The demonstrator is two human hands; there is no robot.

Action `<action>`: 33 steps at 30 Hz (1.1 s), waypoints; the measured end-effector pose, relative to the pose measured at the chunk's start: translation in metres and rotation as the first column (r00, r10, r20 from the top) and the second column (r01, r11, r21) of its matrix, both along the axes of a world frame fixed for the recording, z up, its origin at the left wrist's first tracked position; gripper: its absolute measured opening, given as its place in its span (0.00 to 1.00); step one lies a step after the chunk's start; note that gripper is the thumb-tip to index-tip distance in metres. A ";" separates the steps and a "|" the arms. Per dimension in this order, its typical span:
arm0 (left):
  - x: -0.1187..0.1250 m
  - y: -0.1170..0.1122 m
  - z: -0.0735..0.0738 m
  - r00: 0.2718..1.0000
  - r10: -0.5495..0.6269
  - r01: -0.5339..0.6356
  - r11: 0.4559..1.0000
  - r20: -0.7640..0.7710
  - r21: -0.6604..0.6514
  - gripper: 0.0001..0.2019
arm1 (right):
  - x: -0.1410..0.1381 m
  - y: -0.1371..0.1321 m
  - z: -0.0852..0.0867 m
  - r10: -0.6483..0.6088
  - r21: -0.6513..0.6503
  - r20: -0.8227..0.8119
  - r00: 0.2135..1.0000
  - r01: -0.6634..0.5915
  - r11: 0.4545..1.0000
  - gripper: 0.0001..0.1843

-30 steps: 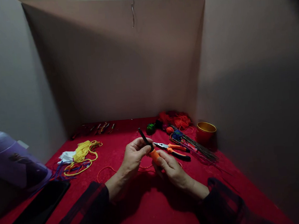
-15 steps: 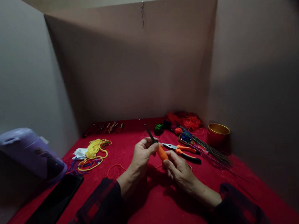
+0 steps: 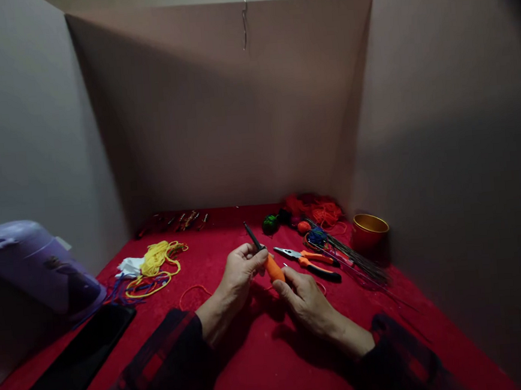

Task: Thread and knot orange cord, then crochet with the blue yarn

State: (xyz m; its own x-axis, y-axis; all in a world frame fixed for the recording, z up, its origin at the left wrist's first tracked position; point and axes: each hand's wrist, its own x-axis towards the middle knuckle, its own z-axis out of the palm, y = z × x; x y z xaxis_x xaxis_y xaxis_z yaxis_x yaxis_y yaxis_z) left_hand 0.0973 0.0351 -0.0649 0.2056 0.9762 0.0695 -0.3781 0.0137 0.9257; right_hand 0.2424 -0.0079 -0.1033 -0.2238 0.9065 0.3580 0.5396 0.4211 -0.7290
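My left hand (image 3: 242, 271) is closed around the upper part of a dark rod (image 3: 252, 236) with a thick orange lower part (image 3: 273, 269). The rod is tilted, its dark tip pointing up and to the left. My right hand (image 3: 302, 297) pinches the lower end of the orange part between thumb and fingers. A small pale tip shows above the right fingers; I cannot make out what it is. A thin red-orange strand (image 3: 191, 289) loops on the red cloth by the left wrist. Pliers (image 3: 308, 262) with orange and black handles lie just beyond the right hand.
At the left are yellow yarn (image 3: 159, 258), a white bundle (image 3: 131, 266), a purple container (image 3: 40, 266) and a black flat object (image 3: 71, 366). A red-and-gold bowl (image 3: 367, 234), thin sticks (image 3: 360, 262) and red yarn (image 3: 325, 211) lie at the right. Walls enclose three sides.
The view has shifted slightly, so everything sits a little further left. Both hands keep their hold on the orange-and-dark rod; a pale tip now shows at the right fingers.
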 end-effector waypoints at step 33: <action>-0.113 0.069 0.057 0.726 0.658 -0.612 0.751 0.201 -0.249 0.10 | 0.003 0.000 -0.001 0.028 0.079 0.049 0.998 -0.032 0.996 0.15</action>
State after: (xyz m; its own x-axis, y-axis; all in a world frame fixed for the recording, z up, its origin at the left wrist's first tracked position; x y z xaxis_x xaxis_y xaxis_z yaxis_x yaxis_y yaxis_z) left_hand -0.0156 0.1042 -0.0077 -0.4702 0.8721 -0.1357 -0.5737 -0.1851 0.7979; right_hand 0.2453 -0.0079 -0.1042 -0.2691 0.8683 0.4166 0.5595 0.4930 -0.6662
